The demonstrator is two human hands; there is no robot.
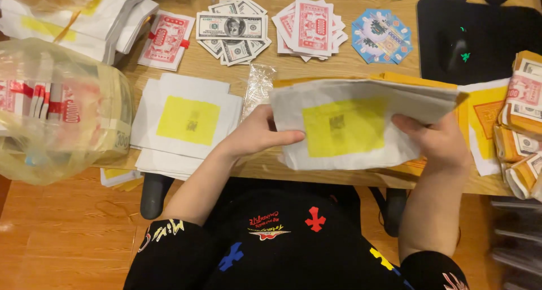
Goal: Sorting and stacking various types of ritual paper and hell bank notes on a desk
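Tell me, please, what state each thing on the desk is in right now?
White paper stack with yellow square: lifted, gripped by left hand and right hand.
Second white stack: lying flat.
Green banknotes: fanned.
Red notes: fanned.
Plastic bag: full of bundles.
Mouse: lit green.

Wearer — black short-sleeved top with bare forearms. Chest print: red cross, blue cross, yellow cross, plus a small red-and-yellow emblem at centre. Sleeve hems carry coloured lettering and motifs — yellow and red on one side, pink on the other.
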